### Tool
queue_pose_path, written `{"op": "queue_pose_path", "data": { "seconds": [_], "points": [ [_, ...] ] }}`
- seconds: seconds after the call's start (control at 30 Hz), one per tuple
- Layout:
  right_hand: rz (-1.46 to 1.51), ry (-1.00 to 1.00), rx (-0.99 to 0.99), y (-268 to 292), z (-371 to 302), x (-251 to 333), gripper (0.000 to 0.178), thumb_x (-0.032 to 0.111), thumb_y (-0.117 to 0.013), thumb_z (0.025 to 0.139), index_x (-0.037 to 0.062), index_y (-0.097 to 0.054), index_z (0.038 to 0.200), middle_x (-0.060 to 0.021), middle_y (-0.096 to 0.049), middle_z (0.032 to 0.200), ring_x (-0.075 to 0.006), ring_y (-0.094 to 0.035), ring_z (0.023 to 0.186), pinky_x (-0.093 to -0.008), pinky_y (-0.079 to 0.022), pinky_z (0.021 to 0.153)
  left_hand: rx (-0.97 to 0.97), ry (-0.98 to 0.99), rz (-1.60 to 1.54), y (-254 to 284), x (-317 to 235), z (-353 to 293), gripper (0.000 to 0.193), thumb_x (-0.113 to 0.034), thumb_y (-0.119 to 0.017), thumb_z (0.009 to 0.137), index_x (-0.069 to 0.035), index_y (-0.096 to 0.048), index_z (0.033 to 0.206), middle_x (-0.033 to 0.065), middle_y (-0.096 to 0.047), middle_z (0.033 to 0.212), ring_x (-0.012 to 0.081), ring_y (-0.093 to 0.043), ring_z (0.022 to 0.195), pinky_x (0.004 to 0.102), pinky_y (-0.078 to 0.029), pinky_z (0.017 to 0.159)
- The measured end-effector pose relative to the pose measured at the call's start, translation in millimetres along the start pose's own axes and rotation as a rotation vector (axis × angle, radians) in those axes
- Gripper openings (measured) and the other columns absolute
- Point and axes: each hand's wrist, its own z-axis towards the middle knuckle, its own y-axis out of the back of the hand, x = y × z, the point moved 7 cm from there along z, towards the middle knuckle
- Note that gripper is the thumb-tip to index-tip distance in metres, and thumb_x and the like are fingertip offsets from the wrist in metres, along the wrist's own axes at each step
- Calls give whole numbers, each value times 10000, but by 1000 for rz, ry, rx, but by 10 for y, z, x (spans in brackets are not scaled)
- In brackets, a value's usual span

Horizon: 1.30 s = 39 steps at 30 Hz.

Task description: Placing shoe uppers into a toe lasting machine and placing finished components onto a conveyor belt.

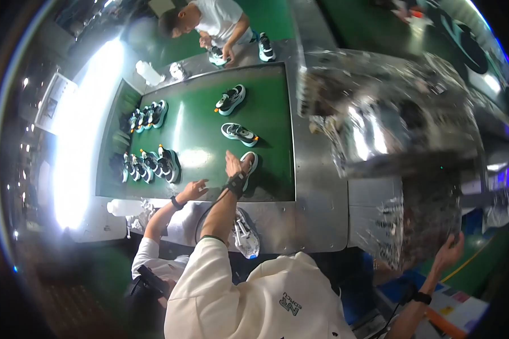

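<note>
Fingers apart on your left hand (235,165), at a shoe (253,166) on the green belt (274,172); your right hand (450,252) unclear.

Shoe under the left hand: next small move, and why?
Probably settle the left hand over the shoe and confirm its grip before shifting it. The hand covers part of the shoe at the near end of the green surface, so how firmly it holds can't be made out. The right hand is away by the plastic-wrapped stack, unable to help there.
</note>
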Motion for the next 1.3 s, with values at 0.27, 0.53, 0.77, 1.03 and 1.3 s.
{"op": "queue_pose_path", "data": {
  "seconds": [0.27, 0.53, 0.77, 1.03, 1.3],
  "points": [
    [-252, -82, 97, -157, 151, -536, 418, 229, -547, 955, -6, -532, 1301, -189, -545, 1325, -338, -503, 1232, -405, -369, 1067, 333, 469, -233, -756, 94, 1110, 1144, -549, -790, 697, 164, -221, 1387, 339, -570, 1215, 418, -578, 1160, 419, -476, 973],
    [-167, -7, 280, -753, 230, -564, 428, 235, -530, 964, -14, -505, 1312, -190, -527, 1336, -300, -507, 1211, -383, -375, 1057, 232, 42, -81, -1322, -975, 1984, 443, -105, -603, 747, -48, -503, 1175, 265, -659, 963, 462, -626, 943, 515, -506, 823],
    [-251, -116, 76, -26, -235, -357, 397, 166, -549, 932, -18, -502, 1281, -197, -527, 1292, -323, -493, 1204, -398, -379, 1049, 418, 200, -76, -1741, -1331, 1931, 619, -276, -703, 794, -56, -437, 1308, 198, -540, 1324, 352, -541, 1229, 560, -394, 1023],
    [-247, -255, 246, 214, 340, 613, 393, 63, -591, 840, -19, -524, 1219, -226, -546, 1231, -406, -503, 1167, -477, -399, 996, -112, -796, -804, 1664, -4309, 2528, 566, -348, -584, 945, 90, -487, 1289, 261, -597, 1195, 398, -565, 1141, 406, -428, 990],
    [222, -234, -46, 56, 305, 389, 335, 170, -604, 815, 22, -605, 1116, -220, -623, 1078, -409, -578, 1006, -499, -456, 868, 116, -1457, -158, 2594, -7041, 1040, 772, -528, -565, 925, 5, -363, 1446, 237, -445, 1441, 374, -417, 1346, 418, -337, 1106]
  ]
}}
